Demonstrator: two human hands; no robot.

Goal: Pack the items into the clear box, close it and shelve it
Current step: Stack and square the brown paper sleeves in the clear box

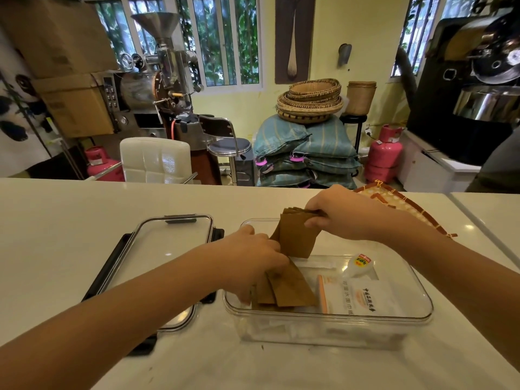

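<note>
Fingers of the right hand [337, 213] pinch the top of a stack of brown paper sleeves [295, 235] above the clear box [365, 319]; the left hand [253, 260] presses more brown sleeves [287, 288] flat inside at the box's left end. A white packet [363, 298] printed with Chinese characters and a small white bottle [358, 264] with a red-and-yellow label lie beside them. The transparent lid [157, 254], black latches splayed, rests just left of the box on the glossy white worktop [70, 220], whose near and left areas lie open. A woven tray [402, 205] sits behind the right wrist.
</note>
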